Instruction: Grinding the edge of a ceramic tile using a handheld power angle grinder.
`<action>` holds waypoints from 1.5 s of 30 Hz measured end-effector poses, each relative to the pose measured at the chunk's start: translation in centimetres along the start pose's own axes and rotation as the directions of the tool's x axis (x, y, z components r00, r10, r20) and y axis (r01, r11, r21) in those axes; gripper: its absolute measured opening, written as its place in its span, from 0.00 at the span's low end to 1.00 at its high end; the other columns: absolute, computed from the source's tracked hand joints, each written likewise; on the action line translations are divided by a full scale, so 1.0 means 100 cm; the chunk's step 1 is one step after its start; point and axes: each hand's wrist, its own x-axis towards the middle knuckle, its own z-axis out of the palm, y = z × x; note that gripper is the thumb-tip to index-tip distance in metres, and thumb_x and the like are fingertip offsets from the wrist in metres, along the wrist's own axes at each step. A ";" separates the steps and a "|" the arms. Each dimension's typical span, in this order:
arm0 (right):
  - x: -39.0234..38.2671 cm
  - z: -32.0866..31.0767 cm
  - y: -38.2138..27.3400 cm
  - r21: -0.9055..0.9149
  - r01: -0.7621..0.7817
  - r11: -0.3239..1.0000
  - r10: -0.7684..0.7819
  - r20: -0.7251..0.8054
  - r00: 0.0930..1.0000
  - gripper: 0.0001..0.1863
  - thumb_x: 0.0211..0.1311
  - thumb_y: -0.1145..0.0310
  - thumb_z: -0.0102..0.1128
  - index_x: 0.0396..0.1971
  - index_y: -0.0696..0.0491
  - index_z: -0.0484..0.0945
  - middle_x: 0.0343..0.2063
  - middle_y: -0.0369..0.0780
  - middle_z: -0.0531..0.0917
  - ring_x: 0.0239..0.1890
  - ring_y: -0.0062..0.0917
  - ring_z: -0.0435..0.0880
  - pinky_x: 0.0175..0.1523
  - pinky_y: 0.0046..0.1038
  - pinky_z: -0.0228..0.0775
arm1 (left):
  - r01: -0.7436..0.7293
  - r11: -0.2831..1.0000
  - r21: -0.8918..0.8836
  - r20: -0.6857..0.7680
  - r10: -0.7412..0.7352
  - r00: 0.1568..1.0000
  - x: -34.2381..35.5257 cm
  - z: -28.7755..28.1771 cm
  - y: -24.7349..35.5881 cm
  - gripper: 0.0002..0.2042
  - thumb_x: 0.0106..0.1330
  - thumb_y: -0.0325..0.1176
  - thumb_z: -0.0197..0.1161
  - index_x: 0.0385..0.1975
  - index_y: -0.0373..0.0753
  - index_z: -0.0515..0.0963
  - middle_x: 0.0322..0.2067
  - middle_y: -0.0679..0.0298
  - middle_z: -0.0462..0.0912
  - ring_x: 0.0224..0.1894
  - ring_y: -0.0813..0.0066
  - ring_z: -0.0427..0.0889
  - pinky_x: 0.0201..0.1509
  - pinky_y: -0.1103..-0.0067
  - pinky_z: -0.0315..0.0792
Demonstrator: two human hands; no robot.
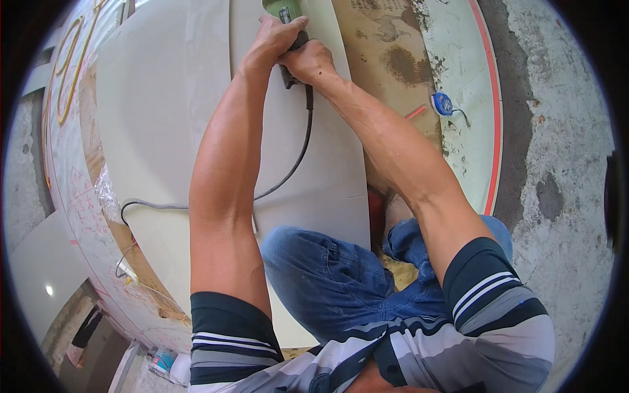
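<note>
Power tool [299, 38] is gripped over the far visible part of the pale panel [334, 187], long axis roughly along that panel, its forward body wrapped by the left hand [282, 34], its rear by the right hand [309, 63], nearer the panel's right edge.

Between my left hand [279, 36] and my right hand [309, 63], the power tool [301, 38] looks like hard plastic, green at the head and dull black along the body, with a smooth, rubbery black cord [305, 145] trailing toward me. Beneath my grip the pale sheet [308, 203] is smooth with a faint sheen, while to its right lie a blotched, matt brown surface [377, 59], a blue, plastic-looking tape measure [442, 103] and, farther out, rough grey concrete [557, 118]. Nearer me than the grip are creased denim jeans [327, 265], and out left, crinkled, glossy clear film [105, 187].
</note>
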 end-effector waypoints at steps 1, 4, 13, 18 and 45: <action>0.000 0.000 0.001 -0.004 0.006 1.000 -0.006 0.001 1.000 0.33 0.36 0.44 0.70 0.35 0.59 0.81 0.33 0.46 0.84 0.40 0.35 0.84 0.45 0.31 0.75 | 0.008 1.000 0.012 -0.008 -0.008 1.000 -0.002 0.001 0.001 0.35 0.54 0.47 0.68 0.46 0.18 0.65 0.35 0.50 0.79 0.34 0.66 0.80 0.36 0.73 0.76; -0.002 0.000 0.001 0.000 0.007 1.000 -0.007 0.010 1.000 0.32 0.36 0.44 0.70 0.33 0.59 0.82 0.33 0.46 0.84 0.40 0.35 0.84 0.45 0.32 0.75 | 0.031 0.999 -0.009 -0.029 -0.031 0.999 -0.006 0.001 0.002 0.35 0.54 0.47 0.68 0.47 0.18 0.65 0.36 0.48 0.79 0.35 0.66 0.80 0.37 0.72 0.76; -0.001 0.004 0.008 0.034 0.002 0.999 -0.003 0.017 1.000 0.32 0.35 0.44 0.71 0.33 0.58 0.82 0.33 0.47 0.84 0.40 0.36 0.84 0.45 0.32 0.75 | 0.039 0.999 0.030 0.080 -0.042 0.996 -0.019 -0.007 0.011 0.48 0.52 0.50 0.67 0.56 0.14 0.48 0.46 0.37 0.73 0.47 0.52 0.79 0.48 0.71 0.75; -0.003 0.006 0.011 0.050 -0.009 0.999 0.008 0.027 1.000 0.32 0.35 0.45 0.71 0.33 0.59 0.82 0.33 0.47 0.84 0.40 0.36 0.84 0.45 0.32 0.75 | 0.039 0.999 0.001 0.030 -0.039 0.999 -0.023 -0.003 0.008 0.44 0.52 0.50 0.68 0.53 0.16 0.55 0.43 0.41 0.75 0.44 0.57 0.79 0.45 0.71 0.75; -0.025 0.005 0.013 -0.002 0.016 1.000 -0.016 0.028 0.999 0.28 0.38 0.49 0.71 0.29 0.60 0.81 0.27 0.46 0.84 0.33 0.34 0.85 0.41 0.30 0.75 | 0.031 0.999 0.018 0.029 -0.031 0.999 -0.040 -0.001 -0.002 0.45 0.53 0.53 0.66 0.54 0.15 0.54 0.44 0.37 0.74 0.45 0.54 0.79 0.47 0.70 0.74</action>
